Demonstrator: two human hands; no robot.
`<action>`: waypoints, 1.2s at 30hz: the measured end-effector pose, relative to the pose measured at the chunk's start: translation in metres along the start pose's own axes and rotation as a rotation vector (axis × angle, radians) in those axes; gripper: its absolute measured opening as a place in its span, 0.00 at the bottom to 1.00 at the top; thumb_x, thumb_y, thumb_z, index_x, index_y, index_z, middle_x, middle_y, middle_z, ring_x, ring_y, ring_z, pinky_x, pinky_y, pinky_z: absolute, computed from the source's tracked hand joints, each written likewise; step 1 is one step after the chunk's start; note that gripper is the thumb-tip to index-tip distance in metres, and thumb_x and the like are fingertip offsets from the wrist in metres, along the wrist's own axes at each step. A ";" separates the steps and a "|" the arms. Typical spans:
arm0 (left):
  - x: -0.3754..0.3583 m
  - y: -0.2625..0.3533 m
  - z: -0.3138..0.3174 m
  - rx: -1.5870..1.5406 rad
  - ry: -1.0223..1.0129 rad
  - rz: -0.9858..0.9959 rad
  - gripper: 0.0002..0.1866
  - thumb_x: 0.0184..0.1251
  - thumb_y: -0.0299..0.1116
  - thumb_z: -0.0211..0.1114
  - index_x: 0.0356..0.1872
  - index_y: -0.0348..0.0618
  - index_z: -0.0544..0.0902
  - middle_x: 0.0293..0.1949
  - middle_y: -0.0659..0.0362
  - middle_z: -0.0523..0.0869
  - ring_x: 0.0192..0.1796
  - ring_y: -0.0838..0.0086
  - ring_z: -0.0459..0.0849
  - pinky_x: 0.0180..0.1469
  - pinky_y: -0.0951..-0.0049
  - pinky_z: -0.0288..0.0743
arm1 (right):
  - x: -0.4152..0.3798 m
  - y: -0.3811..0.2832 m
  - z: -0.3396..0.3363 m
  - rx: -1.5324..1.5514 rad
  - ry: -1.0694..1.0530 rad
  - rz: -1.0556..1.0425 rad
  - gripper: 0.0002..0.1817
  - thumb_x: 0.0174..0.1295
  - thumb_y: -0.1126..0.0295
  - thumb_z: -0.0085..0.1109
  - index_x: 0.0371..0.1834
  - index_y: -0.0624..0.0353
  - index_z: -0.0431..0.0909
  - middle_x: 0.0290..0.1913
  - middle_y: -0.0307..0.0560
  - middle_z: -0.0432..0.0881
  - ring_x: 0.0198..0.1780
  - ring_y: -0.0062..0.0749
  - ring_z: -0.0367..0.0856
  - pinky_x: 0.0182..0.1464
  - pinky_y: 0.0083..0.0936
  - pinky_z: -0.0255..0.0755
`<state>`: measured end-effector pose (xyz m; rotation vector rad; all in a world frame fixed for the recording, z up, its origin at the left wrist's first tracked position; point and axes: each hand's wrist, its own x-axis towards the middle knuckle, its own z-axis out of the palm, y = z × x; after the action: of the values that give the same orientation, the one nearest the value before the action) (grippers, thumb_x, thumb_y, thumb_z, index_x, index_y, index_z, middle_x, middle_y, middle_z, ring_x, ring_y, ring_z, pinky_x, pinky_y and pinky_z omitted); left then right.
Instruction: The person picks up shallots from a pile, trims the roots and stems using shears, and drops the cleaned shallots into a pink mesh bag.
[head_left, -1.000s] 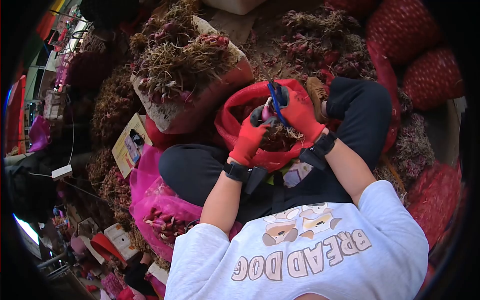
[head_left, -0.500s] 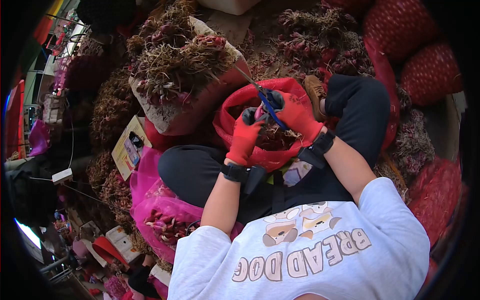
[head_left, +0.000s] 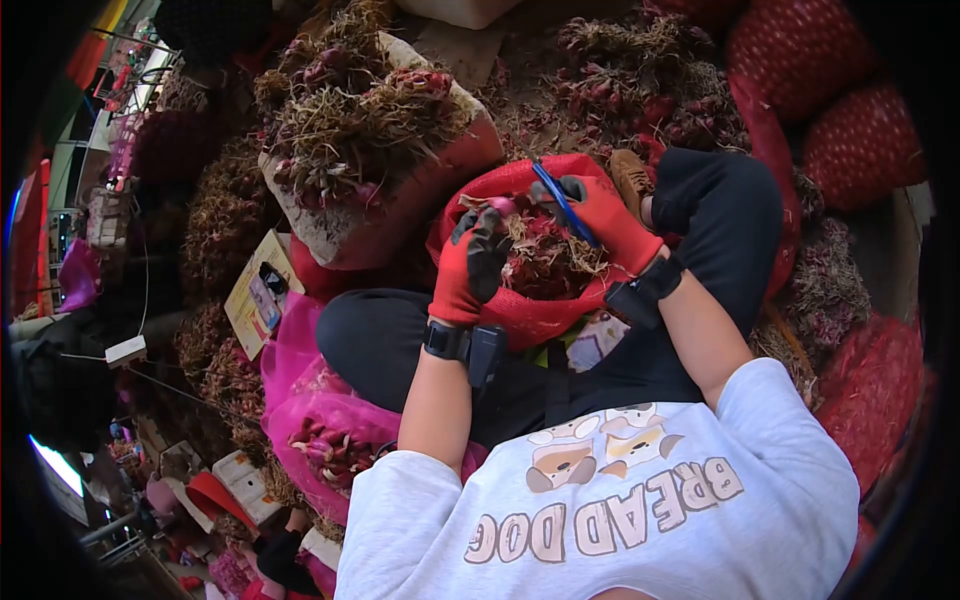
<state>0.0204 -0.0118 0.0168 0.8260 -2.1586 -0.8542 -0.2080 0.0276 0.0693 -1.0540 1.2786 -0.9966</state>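
My left hand (head_left: 468, 262), in a red glove with dark palm and fingers, is closed with a pink-purple shallot (head_left: 502, 205) at its fingertips. In my right hand (head_left: 600, 215), gloved the same way, is a pair of blue-handled scissors (head_left: 565, 203), its thin blade end pointing up and away from me. Both hands are over an open red mesh sack (head_left: 548, 318) between my legs. Inside the sack lie dry roots, skins and stem trimmings (head_left: 550, 260).
Ahead on the left, a pale block-like box (head_left: 320, 230) carries a heap of dried shallots (head_left: 350, 130). A pink mesh bag (head_left: 285, 425) of shallots lies by my left knee. More shallots (head_left: 650, 80) cover the floor ahead; full red sacks (head_left: 800, 60) stand at the right.
My hands have drawn apart over the sack. The left moved slightly left and toward me; the right shifted right, and the scissors came away from the left hand's fingers.
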 end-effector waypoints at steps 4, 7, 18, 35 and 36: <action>0.005 0.026 -0.014 0.394 0.064 0.005 0.14 0.70 0.30 0.56 0.53 0.36 0.77 0.39 0.59 0.80 0.39 0.76 0.79 0.41 0.75 0.75 | -0.005 0.003 0.015 0.414 -0.009 0.115 0.13 0.63 0.64 0.58 0.46 0.61 0.80 0.31 0.35 0.80 0.28 0.14 0.75 0.30 0.15 0.67; 0.009 0.029 0.000 -0.090 0.084 -0.128 0.15 0.72 0.36 0.56 0.53 0.38 0.76 0.39 0.62 0.79 0.36 0.80 0.77 0.37 0.78 0.73 | -0.007 0.015 0.028 0.354 -0.046 0.031 0.12 0.61 0.66 0.60 0.44 0.61 0.79 0.31 0.35 0.80 0.29 0.15 0.75 0.31 0.14 0.69; 0.015 0.049 0.006 -1.664 0.157 -0.925 0.10 0.73 0.36 0.53 0.52 0.49 0.75 0.34 0.66 0.75 0.39 0.81 0.75 0.40 0.80 0.73 | -0.004 0.013 0.016 0.760 -0.119 0.262 0.13 0.62 0.62 0.60 0.43 0.60 0.76 0.28 0.43 0.80 0.19 0.19 0.76 0.21 0.15 0.72; -0.009 -0.028 0.005 -1.988 0.137 -0.220 0.21 0.74 0.28 0.46 0.67 0.46 0.65 0.60 0.62 0.76 0.63 0.73 0.73 0.65 0.74 0.67 | -0.037 0.019 0.015 -0.749 -0.053 -0.162 0.36 0.50 0.41 0.65 0.51 0.61 0.72 0.45 0.55 0.78 0.49 0.50 0.78 0.51 0.40 0.70; -0.006 -0.024 0.007 -1.913 0.161 -0.203 0.21 0.74 0.27 0.46 0.67 0.46 0.65 0.61 0.61 0.75 0.63 0.73 0.73 0.65 0.74 0.67 | -0.037 0.019 0.016 -0.759 -0.046 -0.142 0.37 0.50 0.40 0.64 0.51 0.61 0.72 0.45 0.56 0.78 0.49 0.50 0.78 0.51 0.40 0.70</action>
<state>0.0264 -0.0190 -0.0070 0.0078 -0.3759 -2.1181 -0.1937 0.0687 0.0600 -1.7489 1.6051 -0.5734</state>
